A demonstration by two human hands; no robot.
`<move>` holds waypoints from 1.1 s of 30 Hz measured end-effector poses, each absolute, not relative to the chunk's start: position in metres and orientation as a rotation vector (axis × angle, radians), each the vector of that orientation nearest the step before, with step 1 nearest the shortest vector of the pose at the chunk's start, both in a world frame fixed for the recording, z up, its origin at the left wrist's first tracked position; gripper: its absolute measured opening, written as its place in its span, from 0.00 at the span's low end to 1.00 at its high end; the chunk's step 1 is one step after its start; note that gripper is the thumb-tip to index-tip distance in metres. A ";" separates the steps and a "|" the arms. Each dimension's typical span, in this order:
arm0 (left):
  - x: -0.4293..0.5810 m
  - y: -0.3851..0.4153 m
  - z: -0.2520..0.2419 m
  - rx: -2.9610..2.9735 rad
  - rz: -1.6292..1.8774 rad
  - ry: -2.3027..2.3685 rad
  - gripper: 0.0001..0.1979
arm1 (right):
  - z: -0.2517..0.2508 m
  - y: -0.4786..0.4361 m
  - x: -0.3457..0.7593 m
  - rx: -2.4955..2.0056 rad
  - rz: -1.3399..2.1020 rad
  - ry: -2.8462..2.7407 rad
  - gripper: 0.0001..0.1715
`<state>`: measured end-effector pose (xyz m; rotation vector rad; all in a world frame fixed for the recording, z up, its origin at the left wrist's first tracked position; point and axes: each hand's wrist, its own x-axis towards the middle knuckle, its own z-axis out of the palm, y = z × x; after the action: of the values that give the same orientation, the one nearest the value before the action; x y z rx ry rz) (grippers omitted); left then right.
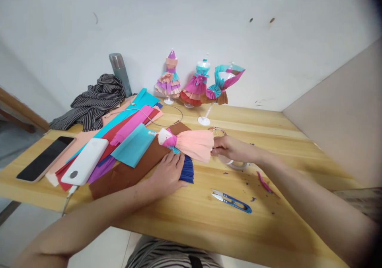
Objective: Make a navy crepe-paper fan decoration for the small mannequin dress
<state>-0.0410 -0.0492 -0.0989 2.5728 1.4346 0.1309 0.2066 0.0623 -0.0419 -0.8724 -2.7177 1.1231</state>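
Striped clothing (pixel 167 255) nearest cam; dress form (pixel 163 136) btwn hands has magenta bodice (pixel 170 140) + peach skirt (pixel 195 144) on, R hand (pixel 228 147) pinched at skirt's bottom, L hand (pixel 170 169) flat atop blue pleats (pixel 188 171), which look loose, prob. left to do. Beyond hands, 3 dressed forms (pixel 196 84) seem done; no legible labels/brands.

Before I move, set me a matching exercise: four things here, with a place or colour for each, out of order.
1. Snips
2. Flask
3. Peach skirt
4. Phone

A. beside the striped cloth
B. flat at the left end of the table
C. blue-handled
D. hem at the right hand

Pairs: 1-C, 2-A, 3-D, 4-B
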 end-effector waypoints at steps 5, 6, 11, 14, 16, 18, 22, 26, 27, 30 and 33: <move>-0.042 -0.060 -0.099 2.714 0.102 1.369 0.28 | -0.043 0.059 0.206 -0.871 1.115 -2.730 0.17; -0.041 -0.065 -0.099 2.732 0.083 1.340 0.26 | -0.045 0.059 0.206 -0.870 1.119 -2.732 0.17; -0.045 -0.085 -0.092 2.777 0.257 1.268 0.22 | -0.049 0.056 0.202 -0.847 1.201 -2.736 0.15; -0.053 -0.084 -0.083 2.765 0.558 1.217 0.11 | -0.051 0.051 0.196 -0.861 1.233 -2.734 0.14; -0.058 -0.080 -0.076 2.725 0.768 1.180 0.08 | -0.054 0.049 0.192 -0.882 1.233 -2.741 0.12; -0.060 -0.073 -0.070 2.683 0.914 1.134 0.09 | -0.058 0.048 0.189 -0.909 1.219 -2.750 0.09; -0.057 -0.062 -0.066 2.643 0.995 1.107 0.10 | -0.064 0.049 0.185 -0.955 1.179 -2.755 0.09; -0.067 -0.050 -0.057 2.613 1.111 1.202 0.09 | -0.062 0.049 0.192 -0.959 1.207 -2.753 0.08; -0.074 -0.046 -0.053 2.581 1.153 1.265 0.09 | -0.061 0.048 0.195 -0.960 1.220 -2.752 0.08; -0.098 -0.033 -0.041 2.403 1.143 1.556 0.09 | -0.057 0.048 0.203 -0.962 1.260 -2.754 0.09; -0.118 -0.023 -0.036 2.150 1.014 1.677 0.08 | -0.055 0.049 0.205 -0.970 1.327 -2.763 0.10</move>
<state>-0.1184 -0.0234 -0.0359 2.1498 1.6767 1.0138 0.2046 0.0494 -0.0550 -0.9704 -2.7626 1.3267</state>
